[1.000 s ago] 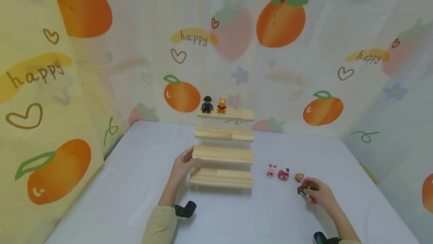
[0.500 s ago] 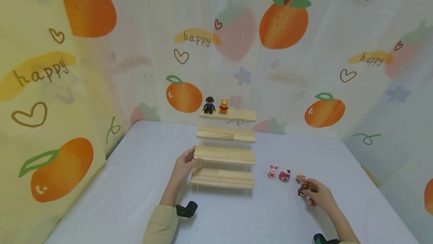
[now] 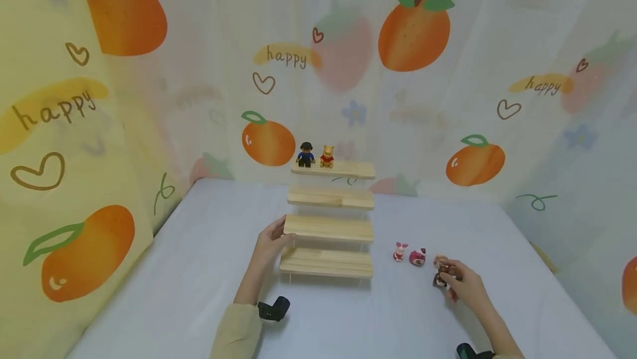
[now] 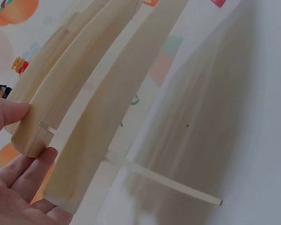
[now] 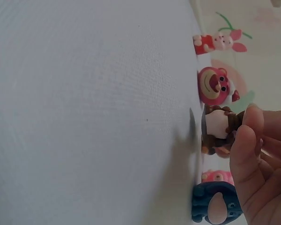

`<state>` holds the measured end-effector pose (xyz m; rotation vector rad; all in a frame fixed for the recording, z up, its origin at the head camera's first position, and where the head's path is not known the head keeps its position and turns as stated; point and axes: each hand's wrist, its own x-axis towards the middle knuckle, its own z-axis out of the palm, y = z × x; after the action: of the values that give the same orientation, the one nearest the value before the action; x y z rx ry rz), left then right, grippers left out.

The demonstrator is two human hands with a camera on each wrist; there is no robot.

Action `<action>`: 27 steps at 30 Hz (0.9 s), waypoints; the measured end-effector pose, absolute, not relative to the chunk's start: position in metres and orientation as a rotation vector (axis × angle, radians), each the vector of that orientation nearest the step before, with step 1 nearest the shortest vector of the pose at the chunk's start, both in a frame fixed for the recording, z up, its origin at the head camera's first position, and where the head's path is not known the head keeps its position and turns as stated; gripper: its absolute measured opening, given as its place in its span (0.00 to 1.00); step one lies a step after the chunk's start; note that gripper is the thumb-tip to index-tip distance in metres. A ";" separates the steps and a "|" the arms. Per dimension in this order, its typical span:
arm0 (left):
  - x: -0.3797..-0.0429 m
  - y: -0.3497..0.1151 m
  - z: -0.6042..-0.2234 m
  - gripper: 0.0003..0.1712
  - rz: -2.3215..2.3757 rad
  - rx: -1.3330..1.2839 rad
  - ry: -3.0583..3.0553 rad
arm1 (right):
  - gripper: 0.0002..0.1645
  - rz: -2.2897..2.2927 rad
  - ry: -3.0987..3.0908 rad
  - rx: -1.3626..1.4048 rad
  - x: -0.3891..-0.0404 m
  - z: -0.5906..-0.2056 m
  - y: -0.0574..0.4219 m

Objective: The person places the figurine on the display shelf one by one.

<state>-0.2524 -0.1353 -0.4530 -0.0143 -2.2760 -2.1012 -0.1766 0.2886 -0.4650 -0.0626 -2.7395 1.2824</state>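
Slightly left of its earlier spot, the brown figurine [image 5: 218, 123] pinched in our right hand [image 3: 465, 282] is in front of a tan figurine [image 3: 439, 259], which we could topple by sweeping carelessly, while our left hand [image 3: 270, 240] grips the left end of the 4-tier shelf [image 3: 330, 229]

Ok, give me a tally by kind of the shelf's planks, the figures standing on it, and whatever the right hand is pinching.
Pale, rectangular wooden planks: 4
Small toy figures on the top plank, one black-and-blue figure and one yellow bear in red: 2
Small brown-and-white toy figure in the right hand: 1
Total: 7
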 end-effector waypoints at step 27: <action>-0.255 -0.136 -0.452 0.33 -2.115 -0.030 -2.259 | 0.18 1.256 -2.441 0.120 -0.247 -0.525 0.326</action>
<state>-0.2552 -0.1361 -0.4523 -0.0300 -2.2592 -2.1147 -0.2469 0.3261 -0.5250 0.1197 -2.4410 1.2564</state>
